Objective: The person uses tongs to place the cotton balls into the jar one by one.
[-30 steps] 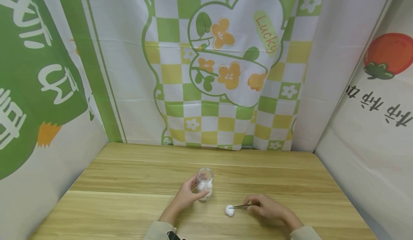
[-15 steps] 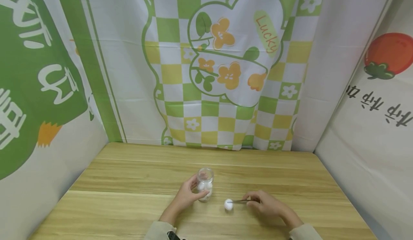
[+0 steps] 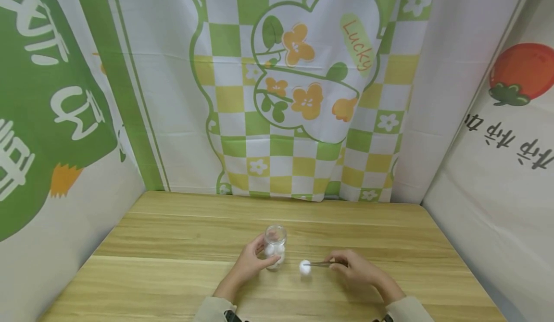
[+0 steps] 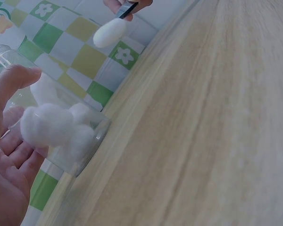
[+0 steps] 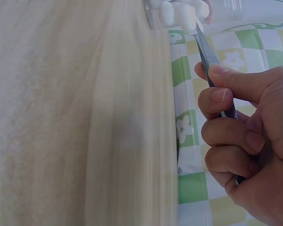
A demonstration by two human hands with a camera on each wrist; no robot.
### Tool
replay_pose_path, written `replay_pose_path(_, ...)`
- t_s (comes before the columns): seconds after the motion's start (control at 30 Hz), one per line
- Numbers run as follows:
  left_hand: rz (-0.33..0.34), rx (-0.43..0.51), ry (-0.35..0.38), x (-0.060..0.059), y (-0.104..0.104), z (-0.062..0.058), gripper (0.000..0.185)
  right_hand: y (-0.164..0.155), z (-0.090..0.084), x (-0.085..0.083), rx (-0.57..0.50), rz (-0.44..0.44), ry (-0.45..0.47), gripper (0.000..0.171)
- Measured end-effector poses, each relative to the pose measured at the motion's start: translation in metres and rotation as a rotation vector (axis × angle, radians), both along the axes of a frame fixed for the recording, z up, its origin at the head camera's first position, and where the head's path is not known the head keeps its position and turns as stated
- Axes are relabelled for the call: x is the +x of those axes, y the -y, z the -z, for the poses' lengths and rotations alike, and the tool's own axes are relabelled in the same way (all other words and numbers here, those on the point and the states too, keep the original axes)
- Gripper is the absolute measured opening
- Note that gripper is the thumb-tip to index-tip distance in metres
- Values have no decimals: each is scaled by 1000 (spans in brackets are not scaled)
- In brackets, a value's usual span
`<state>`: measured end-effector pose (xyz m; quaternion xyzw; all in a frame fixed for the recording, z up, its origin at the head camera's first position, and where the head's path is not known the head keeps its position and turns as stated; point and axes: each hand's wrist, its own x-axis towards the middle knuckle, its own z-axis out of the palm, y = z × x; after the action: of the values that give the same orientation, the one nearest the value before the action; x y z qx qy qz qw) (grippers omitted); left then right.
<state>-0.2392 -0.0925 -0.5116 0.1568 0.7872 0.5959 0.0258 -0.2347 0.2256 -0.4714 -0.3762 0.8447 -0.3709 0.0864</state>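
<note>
The left hand (image 3: pixel 248 264) curled its fingers and thumb round the small clear glass jar (image 3: pixel 275 246), which stood upright on the wooden worktop (image 3: pixel 173 245) with its mouth uncovered. Several white cotton balls (image 4: pixel 56 127) were packed inside, pressed against the glass. Just right of that hand, between the two hands, one more cotton ball (image 3: pixel 305 267) hung off the worktop, pinched in the tips of thin metal tweezers (image 3: pixel 322 264). It looked soft, fluffy and round in the head view, somewhat elongated in the left wrist view. Further right, the right hand (image 3: pixel 357 270) pinched the tweezers between thumb and curled fingers, tips pointing toward the jar.

The risk, as I judged it: the ball was light and springy, so any slackening of the squeeze could let it drop onto the worktop and roll. The jar's mouth looked narrow and already fairly full, so the ball might snag on the rim, and a nudge from the tweezers could tip the jar if the left hand loosened.
</note>
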Motion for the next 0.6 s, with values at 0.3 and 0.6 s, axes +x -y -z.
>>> replay_pose_path(0.3, 23, 6, 15, 2, 1, -1, 76, 3, -9, -2, 9, 22, 27, 24)
replay_pose_path(0.6, 1, 21, -4, 0, 0, -1, 69, 4, -16, -3, -17, 19, 56, 24)
